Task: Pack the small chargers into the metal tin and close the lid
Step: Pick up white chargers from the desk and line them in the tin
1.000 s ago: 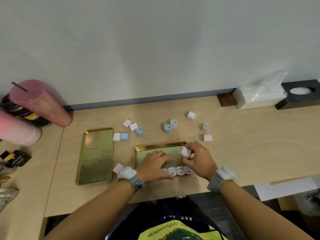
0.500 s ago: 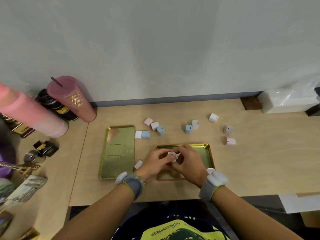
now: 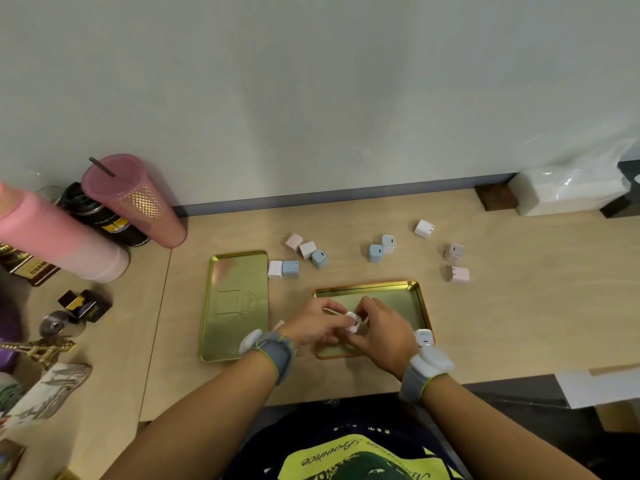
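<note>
The open gold tin [image 3: 412, 289] lies on the wooden table in front of me. Over its left half my left hand [image 3: 311, 327] and my right hand [image 3: 381, 329] meet, both pinching one white charger [image 3: 354, 321]. Another white charger [image 3: 424, 337] stands in the tin's near right corner; the hands hide the rest of the near row. The gold lid [image 3: 237, 303] lies flat to the left of the tin. Several loose chargers sit beyond: a white and blue pair [image 3: 283, 269], a pink, white and blue cluster [image 3: 307, 249], a blue and white pair [image 3: 382, 248], a white one [image 3: 424, 229], two pink ones [image 3: 456, 263].
Pink tumblers [image 3: 135, 199] and a dark can [image 3: 104, 220] stand at the left, with small trinkets [image 3: 85, 304] on the adjoining surface. A white tissue pack [image 3: 568, 192] and a dark wooden block [image 3: 495, 197] sit at the back right by the wall. The table edge runs just below my wrists.
The view has shifted left. My right hand brought the white charger from the tin's upper middle toward my left hand, and now both hands hold it together over the tin.
</note>
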`<state>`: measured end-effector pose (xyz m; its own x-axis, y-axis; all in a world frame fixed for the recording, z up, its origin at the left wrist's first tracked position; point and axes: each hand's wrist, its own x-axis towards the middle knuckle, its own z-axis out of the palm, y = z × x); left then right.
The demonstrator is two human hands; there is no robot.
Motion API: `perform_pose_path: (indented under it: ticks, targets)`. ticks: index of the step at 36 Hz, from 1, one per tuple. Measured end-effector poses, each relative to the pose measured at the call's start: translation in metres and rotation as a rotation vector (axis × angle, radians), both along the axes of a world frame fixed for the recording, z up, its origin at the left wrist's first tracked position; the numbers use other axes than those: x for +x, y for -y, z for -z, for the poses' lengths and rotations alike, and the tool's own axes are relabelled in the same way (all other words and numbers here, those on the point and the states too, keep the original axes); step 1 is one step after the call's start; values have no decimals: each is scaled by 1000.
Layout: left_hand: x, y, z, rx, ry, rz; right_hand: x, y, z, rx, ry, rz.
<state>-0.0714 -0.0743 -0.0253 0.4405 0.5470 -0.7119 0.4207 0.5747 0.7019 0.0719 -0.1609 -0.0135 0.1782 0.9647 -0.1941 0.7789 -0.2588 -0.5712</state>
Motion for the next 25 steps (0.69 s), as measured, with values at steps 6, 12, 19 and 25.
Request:
perform_pose_path:
  ticks: [6,12,19,25]
  targets:
    - [17,-3,6,198,-177,362,35,16,19,-149,174,-187]
    - [23,-4,8,375,-230,528,47,31,34,-176,244,-203]
    - [18,4,12,511,-237,516,45,34,38,-159,241,-183]
    - [11,8,12,548,-204,519,44,33,42,-170,241,-175]
